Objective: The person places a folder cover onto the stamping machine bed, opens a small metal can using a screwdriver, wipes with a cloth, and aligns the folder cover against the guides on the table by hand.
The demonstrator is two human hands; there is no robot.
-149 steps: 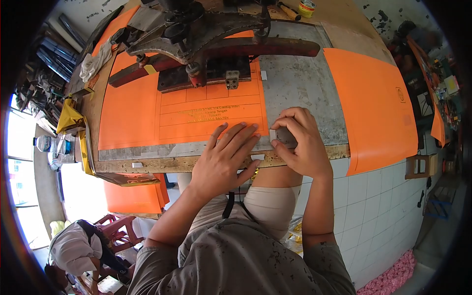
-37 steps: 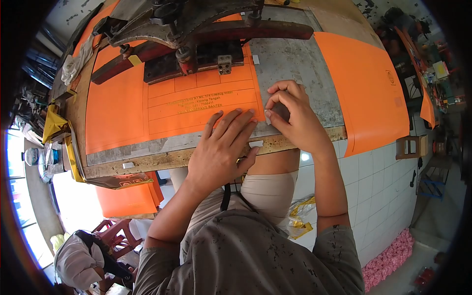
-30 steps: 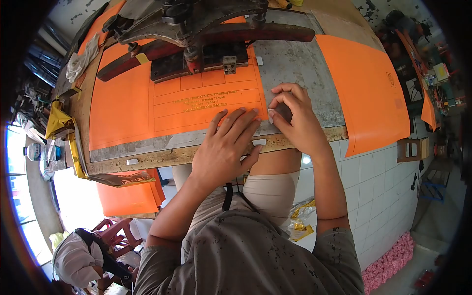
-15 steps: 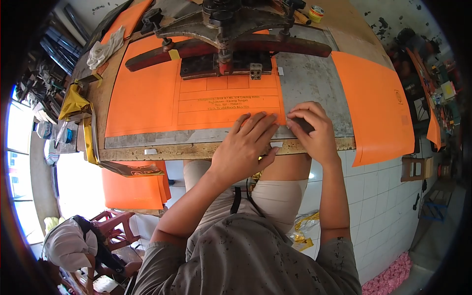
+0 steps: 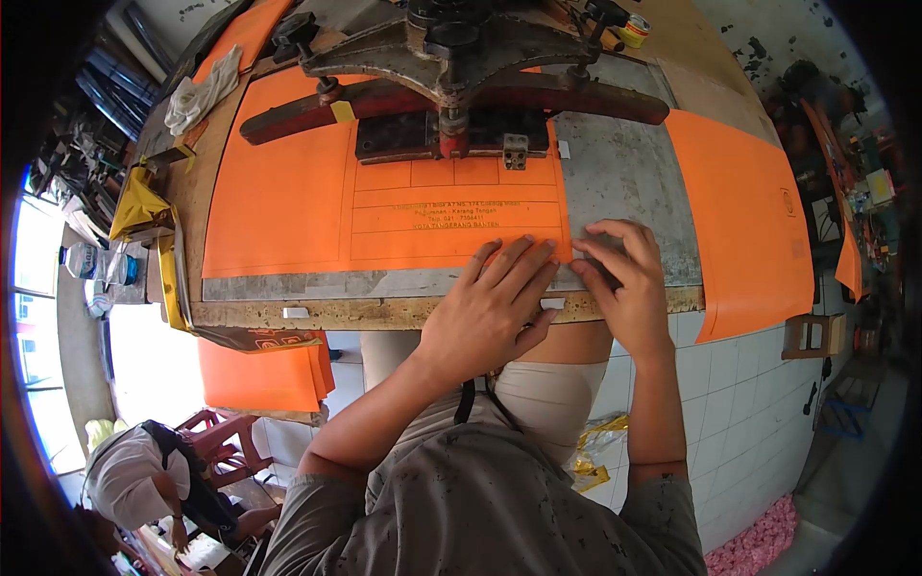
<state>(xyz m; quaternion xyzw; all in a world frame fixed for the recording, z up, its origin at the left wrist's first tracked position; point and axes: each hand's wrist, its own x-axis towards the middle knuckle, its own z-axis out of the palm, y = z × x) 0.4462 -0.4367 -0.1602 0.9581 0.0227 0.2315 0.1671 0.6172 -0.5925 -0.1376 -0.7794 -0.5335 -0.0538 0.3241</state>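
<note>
An orange sheet (image 5: 279,216) with printed lines and gold lettering lies on the grey metal plate (image 5: 624,182), partly beneath the press (image 5: 456,96). My left hand (image 5: 495,302) rests palm down with fingers stretched out, their tips on the sheet's lower right corner. At that same corner, the thumb and forefinger of my right hand (image 5: 624,283) come together in a pinch at the sheet's right edge; the exact contact is small and hard to see. Small white tabs (image 5: 564,150) sit beside the sheet and along the table's front edge.
Another orange sheet (image 5: 744,230) hangs over the table's right side. More orange sheets (image 5: 259,374) are stacked low at the left. A white cloth glove (image 5: 204,91), gold foil (image 5: 144,206) and a tin (image 5: 634,31) are around the table. Another person (image 5: 144,475) sits at lower left.
The view has shifted slightly, so the table and press appear a little lower and to the right. Both hands stay at the sheet's lower right corner; the right thumb and forefinger have moved slightly.
</note>
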